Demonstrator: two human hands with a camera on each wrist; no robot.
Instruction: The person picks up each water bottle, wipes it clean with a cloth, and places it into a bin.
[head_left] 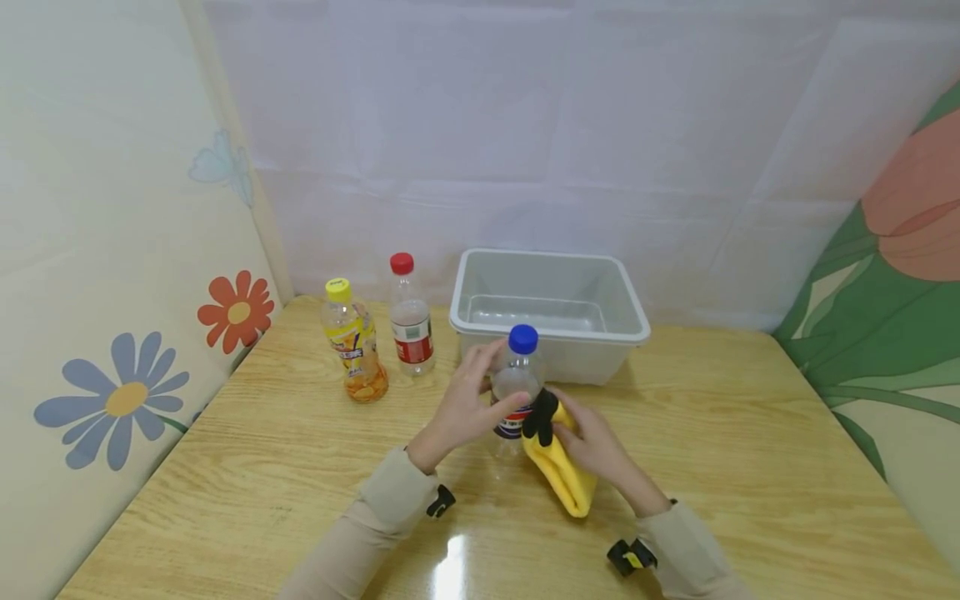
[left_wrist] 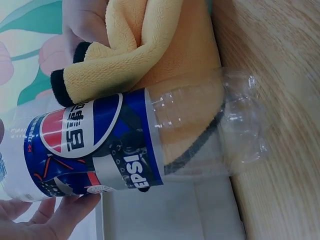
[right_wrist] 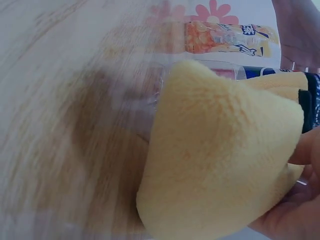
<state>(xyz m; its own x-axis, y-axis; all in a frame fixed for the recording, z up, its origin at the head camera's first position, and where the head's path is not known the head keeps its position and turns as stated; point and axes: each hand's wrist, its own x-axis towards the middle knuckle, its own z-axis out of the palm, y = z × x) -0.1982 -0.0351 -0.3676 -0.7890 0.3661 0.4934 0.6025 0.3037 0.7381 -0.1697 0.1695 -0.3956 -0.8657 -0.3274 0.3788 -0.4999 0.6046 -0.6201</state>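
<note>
A clear plastic Pepsi bottle [head_left: 517, 379] with a blue cap stands upright on the table, its blue label plain in the left wrist view. My left hand [head_left: 468, 410] grips it around its upper part, thumb at the front and fingers on the far side. In my right hand [head_left: 596, 442] is a folded yellow cloth [head_left: 566, 475] with black edging, pinched between thumb and fingers. The cloth lies against the bottle's right side, and its loose part hangs down close over the table. In the right wrist view the cloth [right_wrist: 220, 160] hides most of the bottle.
A light grey plastic bin [head_left: 581, 360] stands just behind the bottle, against the white backdrop. To the left stand a red-capped bottle [head_left: 412, 333] and a yellow-capped bottle [head_left: 356, 354] with some orange liquid. Patterned cloth walls flank the wooden table [head_left: 750, 467].
</note>
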